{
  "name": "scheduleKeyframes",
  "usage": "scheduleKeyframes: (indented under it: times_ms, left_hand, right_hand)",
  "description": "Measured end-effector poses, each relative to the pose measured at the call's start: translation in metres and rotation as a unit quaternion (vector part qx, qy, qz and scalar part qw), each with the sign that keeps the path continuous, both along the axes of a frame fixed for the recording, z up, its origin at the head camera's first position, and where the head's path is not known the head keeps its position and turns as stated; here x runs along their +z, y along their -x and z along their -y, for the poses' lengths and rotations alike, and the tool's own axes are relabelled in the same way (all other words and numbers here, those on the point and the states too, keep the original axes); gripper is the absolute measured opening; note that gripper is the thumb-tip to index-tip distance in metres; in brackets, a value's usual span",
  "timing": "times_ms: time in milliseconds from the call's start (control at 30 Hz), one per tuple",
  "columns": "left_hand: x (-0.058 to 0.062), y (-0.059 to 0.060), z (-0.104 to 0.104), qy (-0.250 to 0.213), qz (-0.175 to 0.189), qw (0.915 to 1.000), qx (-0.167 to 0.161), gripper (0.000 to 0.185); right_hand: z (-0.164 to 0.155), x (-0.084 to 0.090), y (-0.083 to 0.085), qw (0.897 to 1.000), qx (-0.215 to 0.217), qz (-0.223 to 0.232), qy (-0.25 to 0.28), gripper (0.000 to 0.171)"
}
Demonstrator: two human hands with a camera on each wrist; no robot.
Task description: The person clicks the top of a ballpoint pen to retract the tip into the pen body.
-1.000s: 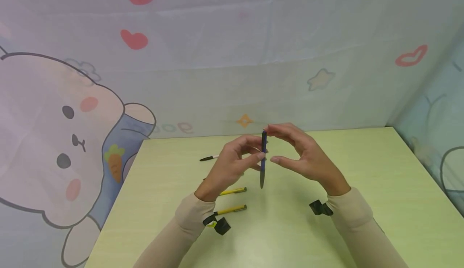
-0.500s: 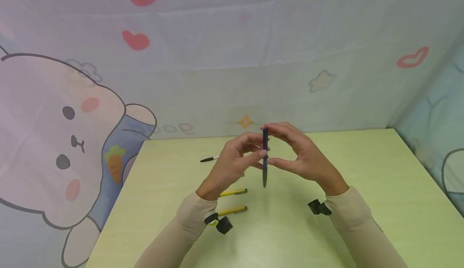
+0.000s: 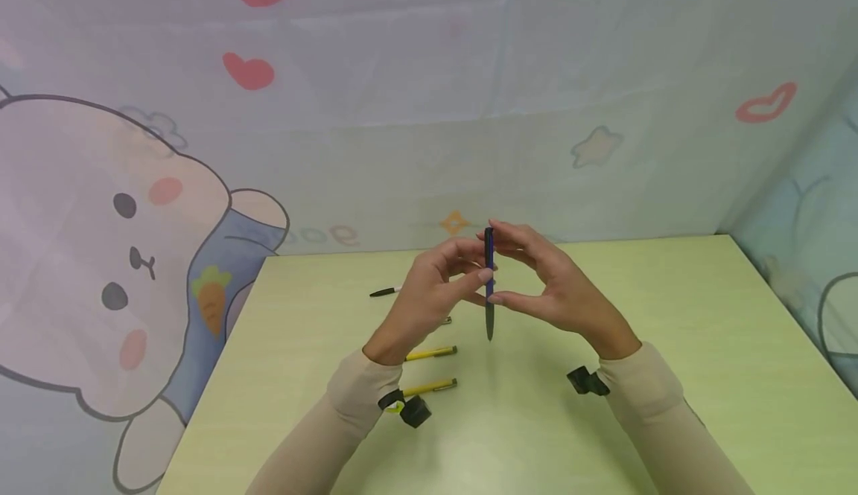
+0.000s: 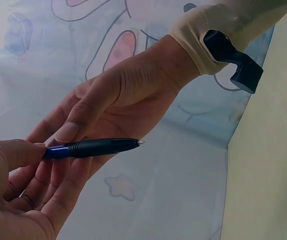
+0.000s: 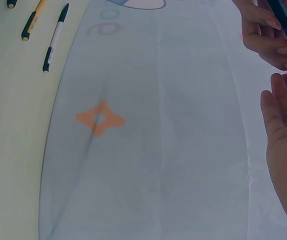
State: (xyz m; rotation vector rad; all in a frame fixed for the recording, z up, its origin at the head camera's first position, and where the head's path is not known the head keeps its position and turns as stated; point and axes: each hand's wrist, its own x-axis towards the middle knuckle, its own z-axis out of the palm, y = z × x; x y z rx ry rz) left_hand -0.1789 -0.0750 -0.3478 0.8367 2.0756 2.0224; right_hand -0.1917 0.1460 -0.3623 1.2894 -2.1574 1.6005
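In the head view a dark blue ballpoint pen (image 3: pixel 489 286) stands upright above the table, held in front of the body. My left hand (image 3: pixel 427 292) grips its barrel between thumb and fingers. From the other side my right hand (image 3: pixel 561 286) bends round it, fingertips at the top end and thumb on the lower barrel. The left wrist view shows the pen's black grip (image 4: pixel 98 147) and a small metal point sticking out. There my right hand (image 4: pixel 133 85) lies behind the pen, its thumb by the blue barrel. The right index fingertip is hidden there.
Two yellow pens (image 3: pixel 430 388) lie on the pale green table (image 3: pixel 704 376), partly behind the left forearm. A white pen with black ends (image 5: pixel 56 40) rests farther back. Another pen end (image 3: pixel 447 321) peeks out by the left wrist. A printed cloth (image 3: pixel 415 108) hangs behind the table.
My right thumb has closed in from a gap onto the pen's barrel, and the right fingertips have shifted over its top end. Left hand and pen have risen slightly in the view.
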Motion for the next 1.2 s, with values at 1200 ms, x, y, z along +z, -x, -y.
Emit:
scheduleKeyframes:
  times_ms: [1200]
  left_hand:
    - [0.0052, -0.0009, -0.001, -0.012, -0.003, 0.9995, 0.027, 0.024]
  right_hand:
    - [0.0044, 0.0017, 0.0027, 1.0, 0.01, 0.006, 0.016, 0.091]
